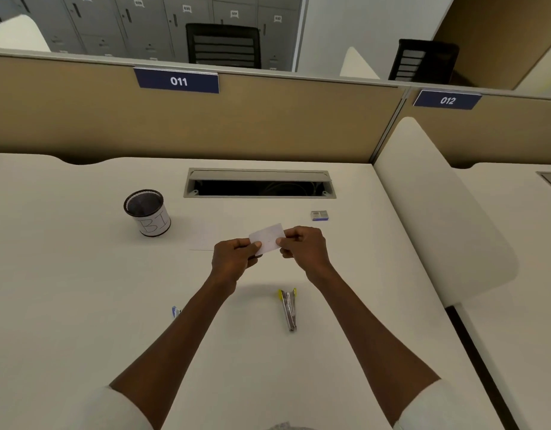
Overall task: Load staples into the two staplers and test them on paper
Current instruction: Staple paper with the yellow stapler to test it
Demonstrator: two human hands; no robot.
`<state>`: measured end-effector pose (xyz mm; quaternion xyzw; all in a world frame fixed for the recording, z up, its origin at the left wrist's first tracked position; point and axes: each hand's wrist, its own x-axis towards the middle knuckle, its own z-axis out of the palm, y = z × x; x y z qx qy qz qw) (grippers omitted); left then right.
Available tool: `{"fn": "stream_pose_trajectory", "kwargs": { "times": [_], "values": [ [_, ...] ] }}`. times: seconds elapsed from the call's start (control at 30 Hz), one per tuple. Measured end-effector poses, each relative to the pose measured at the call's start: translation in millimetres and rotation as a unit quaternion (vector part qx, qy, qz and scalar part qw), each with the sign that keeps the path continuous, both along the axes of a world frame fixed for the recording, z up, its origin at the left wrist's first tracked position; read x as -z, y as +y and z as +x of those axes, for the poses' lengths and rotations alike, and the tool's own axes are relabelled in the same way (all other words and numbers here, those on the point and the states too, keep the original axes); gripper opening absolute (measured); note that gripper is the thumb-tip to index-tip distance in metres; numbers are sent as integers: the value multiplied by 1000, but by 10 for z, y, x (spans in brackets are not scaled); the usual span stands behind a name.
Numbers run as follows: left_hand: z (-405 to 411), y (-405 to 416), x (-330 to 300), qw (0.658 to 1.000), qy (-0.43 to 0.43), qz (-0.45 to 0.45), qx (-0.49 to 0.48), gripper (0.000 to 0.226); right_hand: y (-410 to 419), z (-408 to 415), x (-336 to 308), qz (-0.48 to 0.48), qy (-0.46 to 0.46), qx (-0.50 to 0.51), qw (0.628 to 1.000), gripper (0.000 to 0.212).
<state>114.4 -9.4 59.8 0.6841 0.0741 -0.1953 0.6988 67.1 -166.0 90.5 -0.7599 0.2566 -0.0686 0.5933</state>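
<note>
Closest to me on the surface point(81, 305) lie the two staplers: the yellow stapler point(288, 308) sits between my forearms, its arm hinged open, and the blue stapler point(175, 311) is mostly hidden behind my left forearm, so I can't tell how it stands. Neither is in a hand.

Above them, lifted off the surface, I hold the paper point(269, 238) by its two ends. My left hand point(233, 257) has its grip pinched on the near-left end, thumb on top; my right hand point(303, 246) pinches the far-right end the same way. I judge this the testing step, or the check after it. I can't make out a staple in the sheet. With the yellow stapler lying open, it may yet need loading.

Next I'd need one hand freed, and the paper's edge fed into a stapler's mouth.

A larger, faint sheet point(206, 240) lies flat just beyond my left hand. Farther right sits the staple box point(319, 215); farther left, a mesh cup point(147, 212). Beyond is an open cable hatch point(259, 184), then a tan partition point(81, 119) tagged 011, chairs and grey lockers behind.
</note>
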Motion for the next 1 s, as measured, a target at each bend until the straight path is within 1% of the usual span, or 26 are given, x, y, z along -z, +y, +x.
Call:
{"fn": "stream_pose_trajectory", "kwargs": {
  "times": [0.1, 0.17, 0.23, 0.3, 0.37, 0.43, 0.53, 0.7, 0.77, 0.83, 0.93, 1.0],
  "values": [
    [112, 193, 39, 999, -20, 24, -36, 9, 101, 97, -39, -14, -12, 15, 1000, 8],
    [217, 338, 82, 996, -32, 46, -69, 7, 150, 165, -55, -40, -17, 23, 999, 4],
    [335, 509, 140, 990, -51, 88, -101, 9, 207, 248, -69, -67, -17, 22, 997, 5],
    [449, 720, 227, 970, -101, 188, -114, 11, 275, 344, -84, -94, -20, 16, 995, 6],
    [529, 963, 356, 936, -160, 289, -120, 14, 353, 439, -103, -119, -31, 6, 992, 7],
    [573, 1228, 518, 916, -183, 330, -135, 14, 448, 538, -129, -138, -45, -5, 989, 8],
    [568, 1578, 758, 901, -201, 357, -141, 17, 605, 687, -171, -164, -62, -29, 984, 9],
    [572, 1860, 1024, 887, -169, 417, -102, 43, 957, 996, -281, -192, -90, -66, 975, 5],
    [563, 1917, 1113, 884, -161, 430, -83, 49, 1110, 1135, -314, -199, -103, -79, 971, 4],
    [542, 1955, 1211, 882, -167, 435, -72, 51, 1253, 1274, -331, -218, -111, -95, 965, 5],
    [529, 1979, 1298, 880, -181, 433, -78, 51, 1440, 1465, -335, -218, -115, -107, 963, 5],
    [549, 1956, 1291, 888, -174, 415, -96, 51, 1520, 1530, -315, -206, -109, -108, 966, 5]
  ]
}}
